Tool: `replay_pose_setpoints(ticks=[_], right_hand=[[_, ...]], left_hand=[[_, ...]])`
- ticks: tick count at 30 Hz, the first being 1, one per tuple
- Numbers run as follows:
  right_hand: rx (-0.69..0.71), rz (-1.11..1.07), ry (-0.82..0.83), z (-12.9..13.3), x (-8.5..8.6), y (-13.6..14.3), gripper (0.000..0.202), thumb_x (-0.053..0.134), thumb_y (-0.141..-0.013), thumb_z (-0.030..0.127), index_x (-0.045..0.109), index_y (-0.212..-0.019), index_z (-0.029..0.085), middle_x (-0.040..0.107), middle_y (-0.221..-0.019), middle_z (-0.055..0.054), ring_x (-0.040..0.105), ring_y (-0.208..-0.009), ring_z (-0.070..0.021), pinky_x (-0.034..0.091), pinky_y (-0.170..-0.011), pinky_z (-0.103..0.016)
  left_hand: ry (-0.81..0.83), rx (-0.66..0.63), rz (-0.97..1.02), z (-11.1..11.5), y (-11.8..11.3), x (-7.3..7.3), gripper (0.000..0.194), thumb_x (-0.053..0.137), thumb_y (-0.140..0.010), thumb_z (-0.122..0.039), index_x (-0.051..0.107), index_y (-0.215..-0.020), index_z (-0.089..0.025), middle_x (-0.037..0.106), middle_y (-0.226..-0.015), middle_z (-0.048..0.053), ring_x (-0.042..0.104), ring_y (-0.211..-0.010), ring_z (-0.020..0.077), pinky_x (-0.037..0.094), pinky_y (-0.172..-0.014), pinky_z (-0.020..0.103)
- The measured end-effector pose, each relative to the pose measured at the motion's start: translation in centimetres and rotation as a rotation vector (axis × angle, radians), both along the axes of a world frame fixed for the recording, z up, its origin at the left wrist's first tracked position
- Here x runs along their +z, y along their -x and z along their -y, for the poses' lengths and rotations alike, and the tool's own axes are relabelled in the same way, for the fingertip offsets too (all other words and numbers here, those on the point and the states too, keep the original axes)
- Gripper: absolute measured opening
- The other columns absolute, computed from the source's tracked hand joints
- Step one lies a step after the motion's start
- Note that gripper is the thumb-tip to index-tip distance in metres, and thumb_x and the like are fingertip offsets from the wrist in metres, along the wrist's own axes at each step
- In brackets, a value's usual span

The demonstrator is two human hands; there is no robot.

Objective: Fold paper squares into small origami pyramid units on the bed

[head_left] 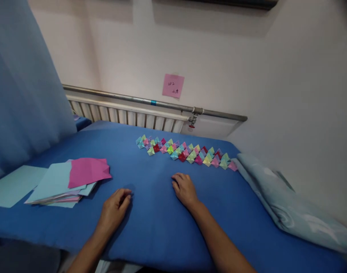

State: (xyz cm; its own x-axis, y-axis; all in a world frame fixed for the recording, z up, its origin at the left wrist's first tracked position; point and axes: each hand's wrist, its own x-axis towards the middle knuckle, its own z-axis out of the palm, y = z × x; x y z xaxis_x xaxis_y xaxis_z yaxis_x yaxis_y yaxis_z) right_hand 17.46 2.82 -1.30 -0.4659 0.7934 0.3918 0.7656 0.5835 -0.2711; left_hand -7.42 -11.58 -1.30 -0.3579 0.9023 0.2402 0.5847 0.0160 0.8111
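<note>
My left hand (115, 207) rests on the blue sheet with its fingers loosely curled and the thumb a little apart. No object shows in it. Nearest to it is a stack of coloured paper (55, 180), with a creased magenta sheet (89, 171) on top. My right hand (185, 189) lies on the sheet too, fingers bent and slightly spread, holding nothing I can see. Beyond it, several small folded paper pieces (191, 157) in pink, green, blue, yellow and red stand in staggered rows, apart from the hand.
A blue sheet (156, 227) covers the bed. At the right lies a folded pale-green blanket (287, 206). A blue curtain (25, 87) hangs at the left. Behind the bed are a radiator (130, 116), a metal pipe (119, 96) and a pink note (172, 85) on the wall.
</note>
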Motion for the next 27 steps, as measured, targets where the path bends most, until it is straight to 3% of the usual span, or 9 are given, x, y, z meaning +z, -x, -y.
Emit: replay_pose_setpoints(ticks=[9,27], right_hand=[[0.017,-0.032,0.022,-0.3,-0.3,-0.2,0.025,0.054,-0.086,0.015,0.070,-0.105,0.020,0.068,-0.108,-0.010,0.059,-0.099,-0.0231,0.047,-0.091,-0.038],[0.037,-0.043,0.044,-0.3,0.0,-0.3,0.025,0.054,-0.087,0.016,0.069,-0.105,0.020,0.068,-0.108,-0.010,0.059,-0.100,-0.0239,0.049,-0.091,-0.040]], left_hand=[[-0.016,-0.004,-0.011,-0.4,0.0,-0.4,0.027,0.050,-0.079,-0.044,0.066,-0.084,-0.022,0.072,-0.083,0.004,0.069,-0.077,0.0217,0.054,-0.072,0.035],[0.016,-0.054,-0.081,-0.5,0.1,-1.0,0.024,0.048,-0.085,-0.038,0.065,-0.092,-0.024,0.072,-0.088,0.002,0.069,-0.083,0.0202,0.054,-0.076,0.033]])
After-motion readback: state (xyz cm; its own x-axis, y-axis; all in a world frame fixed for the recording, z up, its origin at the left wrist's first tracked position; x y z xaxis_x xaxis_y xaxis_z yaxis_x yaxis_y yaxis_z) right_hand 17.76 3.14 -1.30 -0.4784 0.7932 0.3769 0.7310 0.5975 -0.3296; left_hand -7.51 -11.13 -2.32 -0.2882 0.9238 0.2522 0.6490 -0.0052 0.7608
